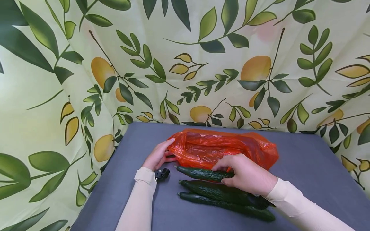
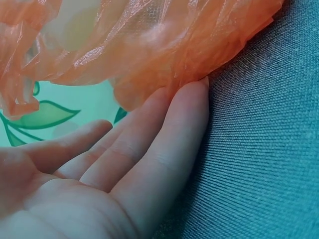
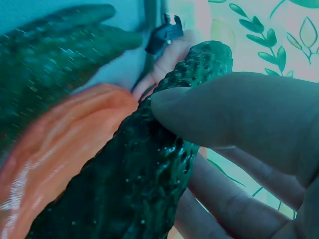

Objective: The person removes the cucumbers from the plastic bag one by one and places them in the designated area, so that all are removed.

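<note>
My right hand (image 1: 245, 173) grips a dark green, bumpy cucumber (image 1: 196, 172) from above, thumb on one side and fingers on the other. That cucumber (image 3: 119, 169) lies along the near side of a red-orange plastic bag (image 1: 264, 150), whose mouth gapes upward. At the bag's left end, my left hand (image 1: 160, 155) touches the plastic; in the left wrist view its nearly straight fingers (image 2: 169, 134) meet the thin film (image 2: 149, 55). Two more cucumbers, a middle one (image 1: 208, 189) and a near one (image 1: 219, 202), lie side by side below my right hand, which partly hides them.
The bag and cucumbers rest on a grey cloth-covered table (image 1: 115, 192). Behind and left of it hangs a leaf-and-lemon patterned curtain (image 1: 162, 106). A black wrist camera (image 1: 162, 174) sits at my left wrist.
</note>
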Demonstrator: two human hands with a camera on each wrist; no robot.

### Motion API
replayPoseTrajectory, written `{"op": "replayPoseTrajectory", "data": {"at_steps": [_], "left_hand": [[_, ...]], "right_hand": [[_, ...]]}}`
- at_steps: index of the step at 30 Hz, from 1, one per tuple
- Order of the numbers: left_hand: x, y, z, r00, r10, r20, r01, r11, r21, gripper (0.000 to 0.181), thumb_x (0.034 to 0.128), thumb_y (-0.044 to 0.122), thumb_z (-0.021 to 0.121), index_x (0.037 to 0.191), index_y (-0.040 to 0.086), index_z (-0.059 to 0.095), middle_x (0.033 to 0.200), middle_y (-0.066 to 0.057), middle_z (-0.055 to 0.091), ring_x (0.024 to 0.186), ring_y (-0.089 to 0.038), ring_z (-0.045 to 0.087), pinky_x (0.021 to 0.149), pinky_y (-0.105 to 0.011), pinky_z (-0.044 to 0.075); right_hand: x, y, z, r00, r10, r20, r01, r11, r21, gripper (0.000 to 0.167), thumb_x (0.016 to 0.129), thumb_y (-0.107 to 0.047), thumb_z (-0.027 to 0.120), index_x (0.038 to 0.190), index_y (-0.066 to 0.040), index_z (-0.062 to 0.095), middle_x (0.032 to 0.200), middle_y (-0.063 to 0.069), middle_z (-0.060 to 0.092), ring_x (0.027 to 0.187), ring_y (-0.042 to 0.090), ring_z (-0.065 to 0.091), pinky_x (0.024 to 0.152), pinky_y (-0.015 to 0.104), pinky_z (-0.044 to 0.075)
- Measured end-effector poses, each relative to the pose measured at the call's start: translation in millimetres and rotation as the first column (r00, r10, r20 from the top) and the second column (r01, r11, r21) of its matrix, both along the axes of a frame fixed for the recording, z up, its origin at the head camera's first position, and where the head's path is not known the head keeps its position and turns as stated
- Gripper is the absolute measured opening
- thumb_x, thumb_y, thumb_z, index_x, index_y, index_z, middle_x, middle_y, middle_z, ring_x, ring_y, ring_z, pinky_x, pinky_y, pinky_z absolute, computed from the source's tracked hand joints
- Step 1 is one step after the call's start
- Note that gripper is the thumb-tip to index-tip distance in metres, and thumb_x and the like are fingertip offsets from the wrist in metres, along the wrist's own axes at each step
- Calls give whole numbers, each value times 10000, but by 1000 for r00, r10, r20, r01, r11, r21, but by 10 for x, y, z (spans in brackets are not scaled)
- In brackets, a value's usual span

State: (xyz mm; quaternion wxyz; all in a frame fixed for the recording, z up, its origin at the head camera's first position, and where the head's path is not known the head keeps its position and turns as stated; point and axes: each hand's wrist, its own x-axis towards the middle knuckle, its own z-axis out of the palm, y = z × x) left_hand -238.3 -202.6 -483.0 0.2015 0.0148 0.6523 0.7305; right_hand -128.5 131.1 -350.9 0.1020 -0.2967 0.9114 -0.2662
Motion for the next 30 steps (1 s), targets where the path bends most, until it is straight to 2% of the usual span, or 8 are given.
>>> {"op": "replayPoseTrajectory", "data": {"at_steps": [8,14,21,30], "left_hand": [[-8,-12,-29,1000,21,14,-21,1000,-3,615,1104,500,554,1563,92,532,1290,-92,710,1025,-186,763,967,-479,649],[-11,-12,-22,1000,28,1,-28,999,-20,630,1099,513,558,1555,79,536,1223,-58,720,1010,-189,759,950,-466,656],[-20,-10,-26,1000,11,10,-11,1000,-19,633,1102,512,558,1562,79,526,1221,-48,721,1020,-189,759,945,-457,657],[-13,-4,-20,1000,19,13,-19,1000,4,618,1110,485,559,1555,59,521,1191,-39,736,993,-183,771,939,-437,659]], "right_hand": [[293,72,-156,998,-35,55,35,999,4,378,834,-132,919,1161,-282,806,1107,-176,762,953,19,662,845,299,624],[469,117,-307,999,-8,36,8,1000,22,382,831,-139,923,1162,-283,798,1138,-184,757,1033,29,686,895,336,636],[609,104,-492,994,-16,109,14,1000,22,367,843,-162,915,1163,-298,797,1137,-204,750,1031,16,676,889,341,639],[763,67,-692,999,-10,47,8,998,57,376,851,-103,887,1174,-271,793,1141,-172,736,1044,48,693,871,349,631]]}}
